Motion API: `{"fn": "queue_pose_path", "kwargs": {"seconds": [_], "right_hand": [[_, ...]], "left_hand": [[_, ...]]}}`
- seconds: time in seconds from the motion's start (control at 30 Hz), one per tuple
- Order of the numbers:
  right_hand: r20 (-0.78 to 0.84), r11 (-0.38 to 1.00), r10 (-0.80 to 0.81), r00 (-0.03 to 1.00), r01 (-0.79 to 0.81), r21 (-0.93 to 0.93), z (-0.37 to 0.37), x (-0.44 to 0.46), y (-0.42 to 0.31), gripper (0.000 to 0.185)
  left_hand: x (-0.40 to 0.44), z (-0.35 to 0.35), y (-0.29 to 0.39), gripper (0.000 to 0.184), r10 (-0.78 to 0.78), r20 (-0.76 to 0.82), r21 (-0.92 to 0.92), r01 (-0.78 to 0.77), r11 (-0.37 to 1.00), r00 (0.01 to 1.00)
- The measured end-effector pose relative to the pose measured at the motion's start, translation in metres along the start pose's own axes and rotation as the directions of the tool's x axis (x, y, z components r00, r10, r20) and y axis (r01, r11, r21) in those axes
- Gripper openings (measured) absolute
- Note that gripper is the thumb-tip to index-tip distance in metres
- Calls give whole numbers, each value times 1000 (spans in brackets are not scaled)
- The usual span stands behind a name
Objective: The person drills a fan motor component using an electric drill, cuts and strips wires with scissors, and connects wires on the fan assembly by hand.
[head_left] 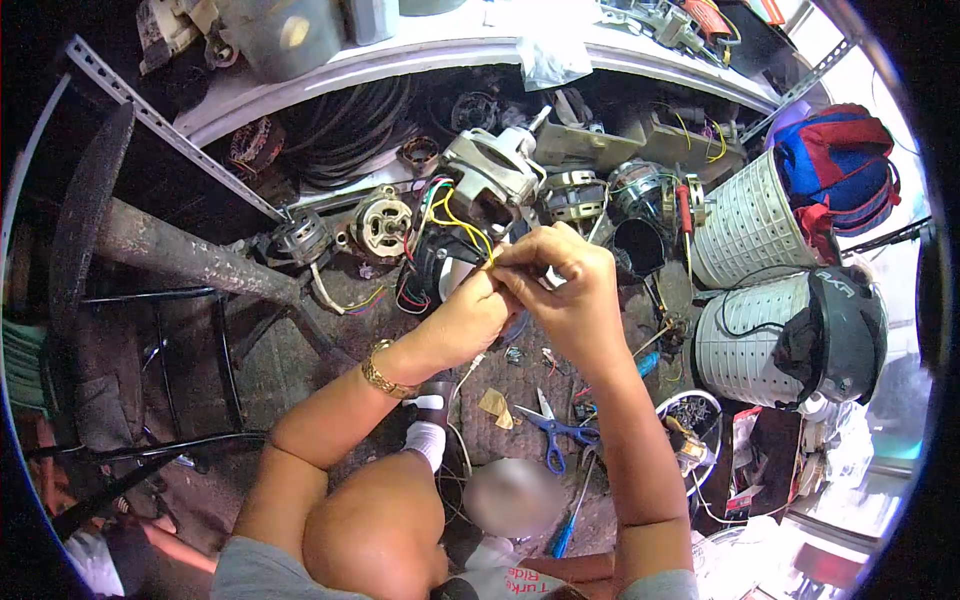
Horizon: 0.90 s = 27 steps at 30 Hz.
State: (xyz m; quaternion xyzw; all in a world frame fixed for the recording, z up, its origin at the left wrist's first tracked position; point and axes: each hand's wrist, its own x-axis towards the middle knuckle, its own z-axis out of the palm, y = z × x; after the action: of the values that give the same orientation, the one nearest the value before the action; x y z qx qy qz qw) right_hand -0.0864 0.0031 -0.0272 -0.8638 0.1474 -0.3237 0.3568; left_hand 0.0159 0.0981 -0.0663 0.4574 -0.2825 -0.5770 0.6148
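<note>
My left hand (470, 318) and my right hand (572, 290) meet in front of a fan motor (492, 165). Both have their fingers pinched together at the end of the yellow wires (464, 222), which run down from the motor's side. The fingers hide the wire tips. Red, green and white leads (424, 203) hang beside the yellow ones. The motor has a grey metal housing with its shaft pointing up and right. Beneath it is a dark round base (428, 268), partly covered by my left hand.
Scissors (556, 428) and a blue-handled screwdriver (566, 535) lie on the floor. Other motors (382, 222) line the shelf's foot. White baskets (745, 335) stand at right, a metal stool (190, 245) at left. Another person in a printed shirt (500, 575) is close at the bottom.
</note>
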Motion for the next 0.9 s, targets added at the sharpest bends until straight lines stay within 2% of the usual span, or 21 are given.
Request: {"fn": "queue_pose_path", "kwargs": {"seconds": [0.07,0.2,0.27,0.33,0.37,0.4,0.47,0.6,0.73,0.83,0.87,0.9], "right_hand": [[-22,1000,-17,1000,17,-13,4,-1,-2,11],[-168,976,194,966,-173,131,11,-1,4,10],[-60,840,451,891,-400,367,4,-2,6,6],[-71,832,411,909,-343,436,8,-5,13,4],[-76,833,415,906,-346,431,6,-7,14,4],[-17,781,460,888,-396,483,3,-5,8,4],[62,672,502,863,-434,600,-2,-3,12,9],[58,778,468,882,-443,446,-11,-3,21,13],[-18,812,428,904,-376,447,-11,-3,20,13],[5,819,430,903,-392,419,-12,-1,24,16],[16,835,421,907,-395,383,-11,1,24,17],[20,835,417,909,-392,386,-10,3,21,17]], "left_hand": [[1,-10,-5,10,-75,91,52,70,996,993],[-5,-7,-8,15,-13,62,-10,13,1000,998],[-9,-3,-1,20,60,62,-164,-49,985,996],[-10,-7,-11,17,63,63,-188,-50,981,996],[-10,-5,-14,16,49,-38,-215,-56,975,998],[-10,-4,-15,14,31,-137,-240,-64,969,990],[-11,0,-9,14,-2,-161,-278,-43,959,987],[-6,3,-6,12,21,-197,-309,-82,948,980],[2,3,-6,9,15,-153,-329,-65,942,988],[4,3,-10,9,-15,-151,-401,-47,915,988],[2,3,-13,9,-14,-158,-398,-51,916,987],[-3,3,-16,9,14,-146,-297,-57,953,989]]}}
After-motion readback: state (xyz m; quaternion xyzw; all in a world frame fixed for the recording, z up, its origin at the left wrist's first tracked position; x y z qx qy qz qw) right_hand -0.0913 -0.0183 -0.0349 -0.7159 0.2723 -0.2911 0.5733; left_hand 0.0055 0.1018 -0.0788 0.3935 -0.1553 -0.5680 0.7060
